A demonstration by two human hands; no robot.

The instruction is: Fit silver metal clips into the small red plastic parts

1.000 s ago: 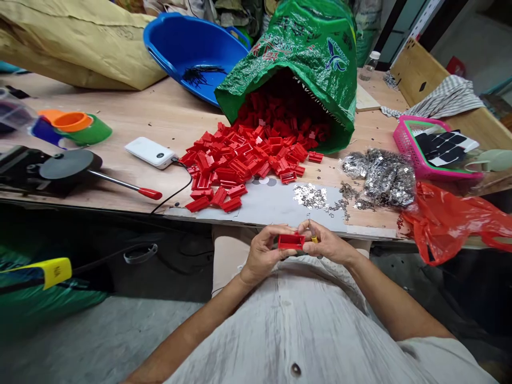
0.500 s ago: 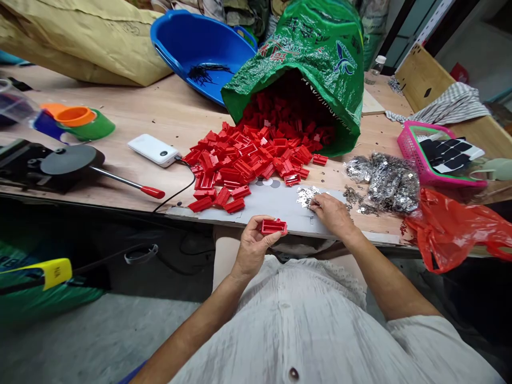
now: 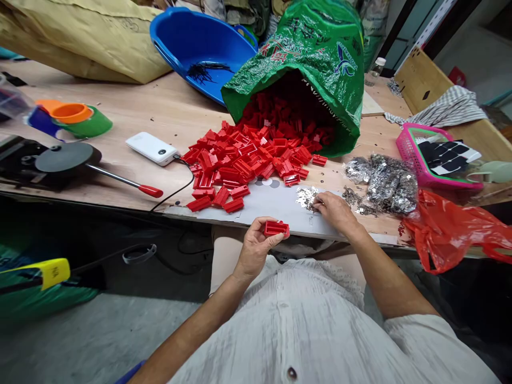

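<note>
Over the table's front edge, my left hand (image 3: 256, 246) grips a small red plastic housing (image 3: 277, 229), its hollow side facing up. My right hand (image 3: 335, 212) rests by a little heap of shiny metal pieces (image 3: 306, 198) on the grey board (image 3: 276, 207). Its thumb and fingertips are pinched together at the heap's right side; whatever is between them is too small to make out. Beyond the hands, a pile of similar red housings (image 3: 244, 160) spills from the mouth of a green woven sack (image 3: 320, 48).
Bags of metal parts (image 3: 390, 184), a pink basket (image 3: 418, 160) and a red plastic bag (image 3: 452, 232) lie at right. To the left are a white power bank (image 3: 152, 148) with a cable and a lever tool (image 3: 66, 157). A blue basin (image 3: 172, 40) stands behind.
My right hand has shifted very slightly right along the metal heap, fingertips still pinched. The left hand keeps its hold on the red housing, which has barely moved.
</note>
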